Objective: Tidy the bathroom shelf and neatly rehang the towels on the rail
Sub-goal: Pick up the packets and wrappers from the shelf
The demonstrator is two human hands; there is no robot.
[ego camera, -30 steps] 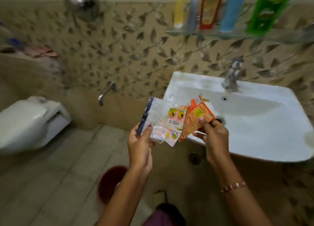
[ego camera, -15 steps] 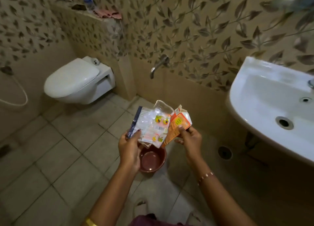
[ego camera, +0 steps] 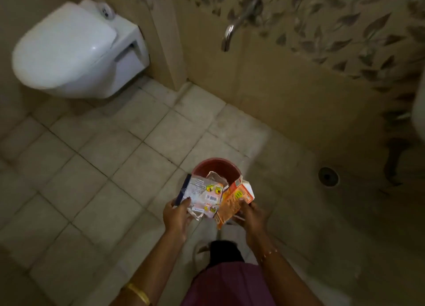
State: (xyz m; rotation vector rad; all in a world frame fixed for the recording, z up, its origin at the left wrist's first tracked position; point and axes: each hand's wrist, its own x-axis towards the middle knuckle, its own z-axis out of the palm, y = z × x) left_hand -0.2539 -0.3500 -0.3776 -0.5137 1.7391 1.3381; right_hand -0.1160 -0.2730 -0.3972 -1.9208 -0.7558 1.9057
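Note:
My left hand [ego camera: 176,216] grips a crumpled clear plastic wrapper [ego camera: 202,196] with a barcode and yellow stickers. An orange cardboard packet [ego camera: 234,201] with a torn white flap is held in my right hand [ego camera: 249,216]. Both pieces are held low, just above and in front of a small red-brown bucket [ego camera: 217,168] standing on the floor tiles. The wrapper and packet overlap the bucket's near rim. The shelf and the towel rail are out of view.
A white wall-hung toilet [ego camera: 73,50] with its lid down is at the upper left. A chrome wall tap [ego camera: 239,20] sticks out above the bucket. A floor drain [ego camera: 328,176] lies to the right. The sink's edge [ego camera: 419,112] shows at the far right. My foot [ego camera: 224,248] is below.
The view has swung down from the sink and shelf to the floor. Both hands have lowered the wrapper and packet towards the bucket, still gripping them.

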